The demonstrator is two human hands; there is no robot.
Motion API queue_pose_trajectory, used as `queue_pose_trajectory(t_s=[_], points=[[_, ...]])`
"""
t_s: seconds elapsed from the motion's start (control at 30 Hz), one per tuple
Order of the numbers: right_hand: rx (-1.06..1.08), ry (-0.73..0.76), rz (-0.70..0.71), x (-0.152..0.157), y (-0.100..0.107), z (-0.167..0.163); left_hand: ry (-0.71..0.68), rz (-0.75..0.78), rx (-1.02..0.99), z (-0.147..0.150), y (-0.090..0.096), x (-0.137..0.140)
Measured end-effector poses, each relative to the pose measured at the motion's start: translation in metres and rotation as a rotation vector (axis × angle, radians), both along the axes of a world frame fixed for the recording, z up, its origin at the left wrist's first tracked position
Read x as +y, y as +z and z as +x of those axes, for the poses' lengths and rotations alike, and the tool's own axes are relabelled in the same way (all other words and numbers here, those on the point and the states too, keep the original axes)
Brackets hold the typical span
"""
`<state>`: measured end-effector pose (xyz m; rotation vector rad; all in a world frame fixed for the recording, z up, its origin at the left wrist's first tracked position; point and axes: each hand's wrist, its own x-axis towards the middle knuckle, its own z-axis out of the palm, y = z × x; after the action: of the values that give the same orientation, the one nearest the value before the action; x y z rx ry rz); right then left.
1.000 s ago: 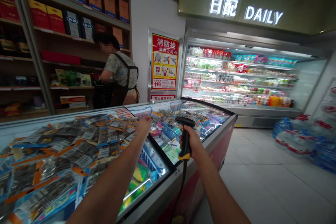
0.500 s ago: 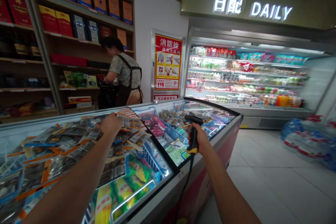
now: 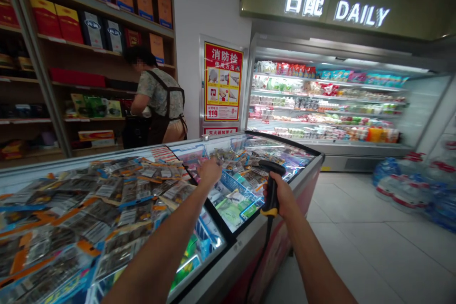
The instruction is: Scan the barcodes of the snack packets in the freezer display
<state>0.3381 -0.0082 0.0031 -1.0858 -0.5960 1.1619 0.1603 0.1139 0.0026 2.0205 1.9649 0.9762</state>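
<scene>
Left hand [image 3: 209, 171] moved from packets [image 3: 107, 187] to chest freezer's [image 3: 223, 263] right section, grip unclear; right hand [image 3: 285, 195] grips barcode scanner [image 3: 272, 194].

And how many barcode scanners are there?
1. The black-and-yellow barcode scanner is upright in the right hand, its cord hanging down past the chest freezer's rim. No other shows, though one could be hidden among the goods.

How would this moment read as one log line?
Right hand: holding scanner | Left hand: over freezer, grip unclear | Packets: heaped at left | Person in apron: at shelves
</scene>
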Motion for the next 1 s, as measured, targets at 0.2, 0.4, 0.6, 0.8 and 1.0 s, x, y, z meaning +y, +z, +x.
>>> queue_pose_trajectory(t_s=[0.2,0.4,0.6,0.8,1.0], points=[[-0.025,-0.046,-0.041,-0.007,-0.005,0.014,-0.097,-0.169,-0.157,0.099,-0.043,-0.004],[-0.017,-0.051,-0.048,-0.008,-0.014,0.022,-0.050,-0.048,-0.132,0.129,-0.060,-0.010],[-0.013,-0.008,-0.043,-0.004,-0.015,0.012,-0.173,-0.126,-0.352,0.095,-0.055,-0.002],[0.019,0.109,-0.021,0.000,-0.006,-0.016,-0.211,-0.169,-0.769,0.049,-0.062,0.005],[0.100,0.205,-0.022,-0.006,0.007,-0.037,-0.177,-0.201,-1.018,0.032,-0.067,0.007]])
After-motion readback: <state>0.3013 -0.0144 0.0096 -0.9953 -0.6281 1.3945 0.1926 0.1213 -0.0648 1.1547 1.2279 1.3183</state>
